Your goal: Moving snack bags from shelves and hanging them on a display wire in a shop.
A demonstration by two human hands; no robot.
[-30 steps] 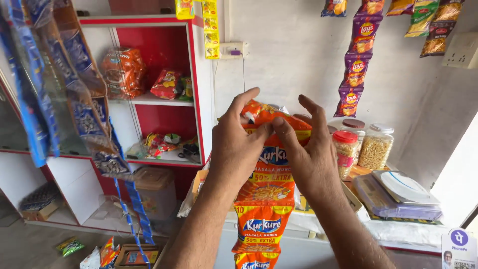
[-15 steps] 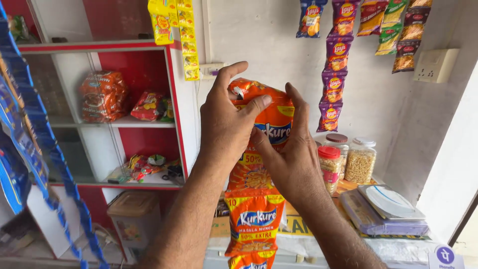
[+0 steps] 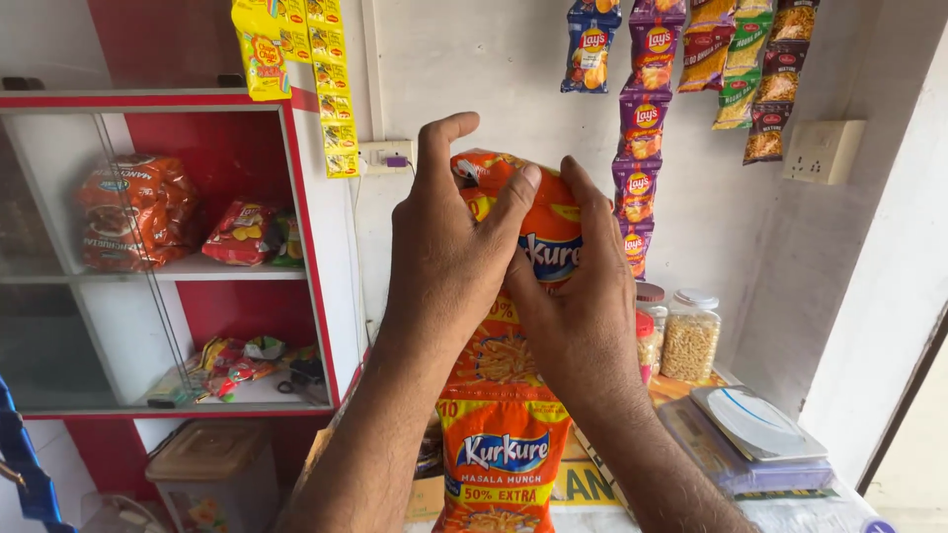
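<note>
Left hand (image 3: 449, 237) and right hand (image 3: 578, 296) both gripping top packet of hanging orange snack strip (image 3: 504, 434), fingers wrapped over it. Red-framed glass cabinet (image 3: 296, 247) at left. Lidded jars (image 3: 689, 336) and weighing scale (image 3: 755, 424) at right, purple packet strip (image 3: 642, 128) above.

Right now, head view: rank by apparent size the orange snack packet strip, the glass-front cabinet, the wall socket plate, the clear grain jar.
1. Glass-front cabinet, largest.
2. Orange snack packet strip, held at its top by the left hand and right hand; it is nearest the camera, so it looks bigger than it is.
3. Clear grain jar and wall socket plate look alike; unranked.
</note>
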